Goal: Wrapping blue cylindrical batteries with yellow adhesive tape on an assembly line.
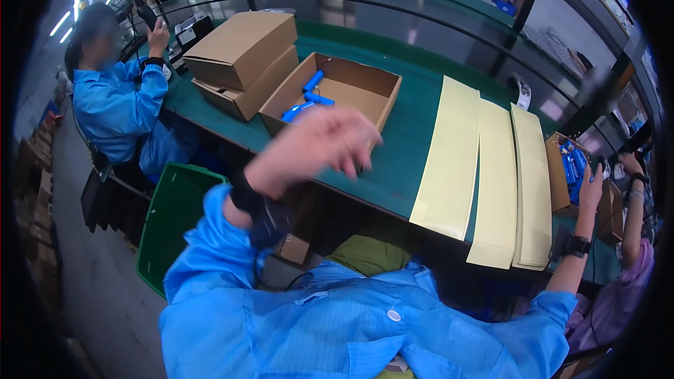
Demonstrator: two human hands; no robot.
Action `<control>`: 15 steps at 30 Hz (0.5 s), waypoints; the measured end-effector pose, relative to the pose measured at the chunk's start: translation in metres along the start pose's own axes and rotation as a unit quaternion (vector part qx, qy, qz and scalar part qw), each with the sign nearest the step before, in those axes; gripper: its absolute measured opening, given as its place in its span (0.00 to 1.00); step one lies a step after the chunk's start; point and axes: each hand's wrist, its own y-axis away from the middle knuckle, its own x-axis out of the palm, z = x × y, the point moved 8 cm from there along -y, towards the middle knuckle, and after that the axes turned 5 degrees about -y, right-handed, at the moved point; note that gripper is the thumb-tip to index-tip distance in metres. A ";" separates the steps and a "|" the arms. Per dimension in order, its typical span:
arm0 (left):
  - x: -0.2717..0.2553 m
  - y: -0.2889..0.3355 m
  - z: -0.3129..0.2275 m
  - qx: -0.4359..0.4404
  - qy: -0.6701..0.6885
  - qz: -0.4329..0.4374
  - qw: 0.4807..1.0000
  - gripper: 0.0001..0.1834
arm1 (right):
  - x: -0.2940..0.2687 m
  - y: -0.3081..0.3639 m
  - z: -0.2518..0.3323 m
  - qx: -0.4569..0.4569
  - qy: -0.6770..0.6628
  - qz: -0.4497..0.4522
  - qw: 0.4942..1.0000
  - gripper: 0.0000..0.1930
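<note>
My left hand (pixel 319 142), smeared by motion, hangs in front of an open cardboard box (pixel 365 91). A few blue cylinders (pixel 314 82), which look like wrapped battery packs, lie in the box's left part; the hand covers its near side. My right hand (pixel 592 188) reaches far right, beside a smaller cardboard box (pixel 557 175) filled with several blue cylinders (pixel 574 161) with wires. A small dark shape (pixel 595 161) shows at its fingertips; whether it is held I cannot make out.
Long pale-yellow card strips (pixel 449 154) lie on the green table (pixel 414 63). Two closed cardboard boxes (pixel 242 42) are stacked at left. A green bin (pixel 175 217) stands below the table edge. One co-worker (pixel 116 98) sits left; another's hand (pixel 632 165) works at far right.
</note>
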 end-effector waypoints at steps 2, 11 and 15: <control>-0.058 -0.029 0.012 0.028 -0.149 -0.130 0.980 0.11 | -0.031 0.031 0.057 -0.001 0.007 -0.022 1.000 0.25; -0.102 -0.139 0.128 -0.068 -0.627 0.096 0.770 0.10 | -0.062 0.180 0.281 -0.038 -0.323 0.219 0.920 0.13; -0.094 -0.134 0.115 -0.070 -0.649 0.169 0.738 0.11 | -0.039 0.230 0.319 -0.057 -0.364 0.287 0.884 0.12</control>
